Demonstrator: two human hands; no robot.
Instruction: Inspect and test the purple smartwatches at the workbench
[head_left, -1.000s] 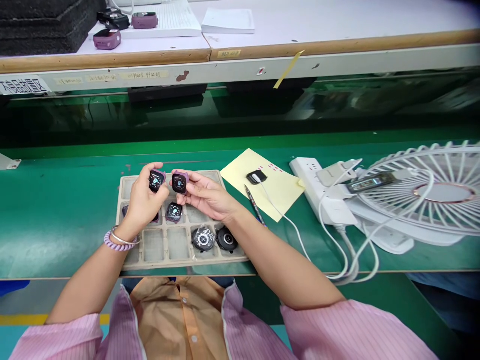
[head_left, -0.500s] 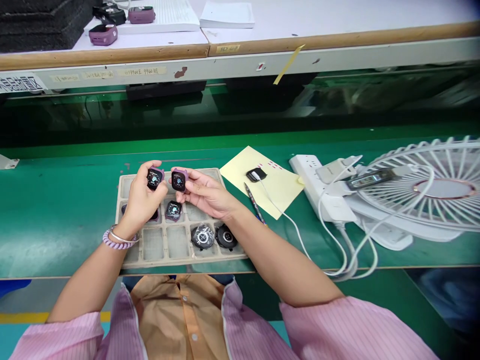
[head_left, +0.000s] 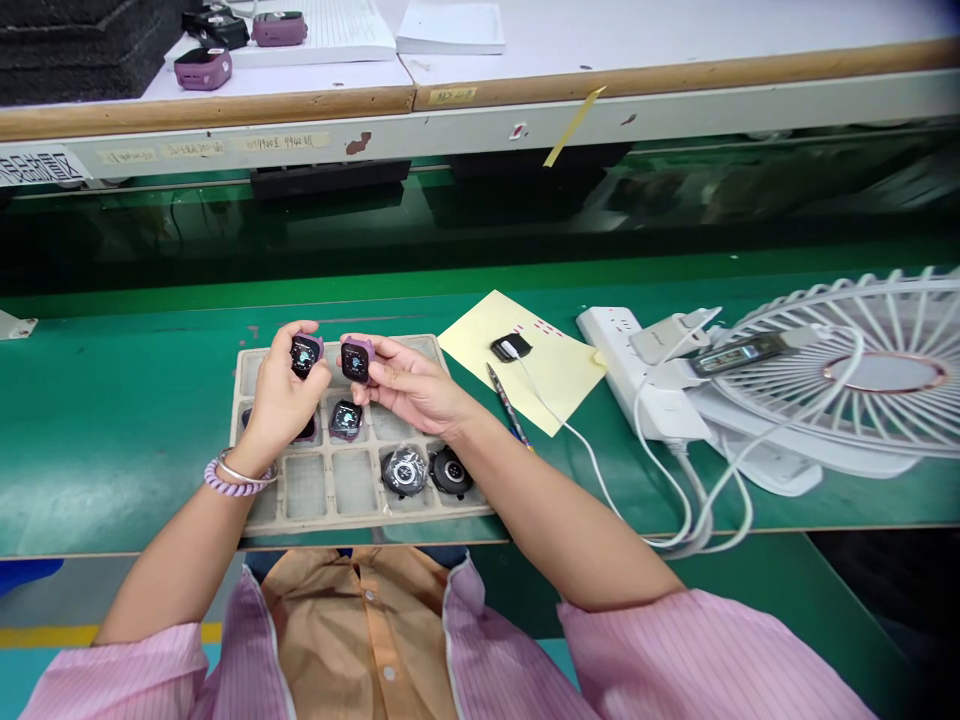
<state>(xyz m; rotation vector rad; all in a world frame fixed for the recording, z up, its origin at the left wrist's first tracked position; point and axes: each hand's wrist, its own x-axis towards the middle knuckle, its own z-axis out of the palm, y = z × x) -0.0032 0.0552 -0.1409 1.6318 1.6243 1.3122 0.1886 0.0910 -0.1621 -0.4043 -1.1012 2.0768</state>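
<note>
My left hand (head_left: 289,395) is closed around a purple smartwatch (head_left: 305,355), its lit screen facing me. Beside it, my right hand (head_left: 409,380) pinches a second purple smartwatch (head_left: 355,360) whose screen also glows. Both are held above the upper part of a beige compartment tray (head_left: 330,522). Below the right hand, another lit smartwatch (head_left: 346,420) lies in a compartment. Further watches in the same row are mostly hidden behind my left hand. Two round black watch bodies (head_left: 405,471) rest back side up in the near row, one wrapped in clear film.
Right of the tray lie yellow paper (head_left: 559,385), a black charging piece (head_left: 511,347) with a white cable, and a pen (head_left: 508,403). A white power strip (head_left: 622,350) and a white fan (head_left: 862,380) stand farther right. Purple watches (head_left: 204,69) sit on the shelf above.
The left hand and its watch have shifted very slightly left and tilted a little. The right hand keeps its hold almost unchanged. The whole view has drifted slightly.
</note>
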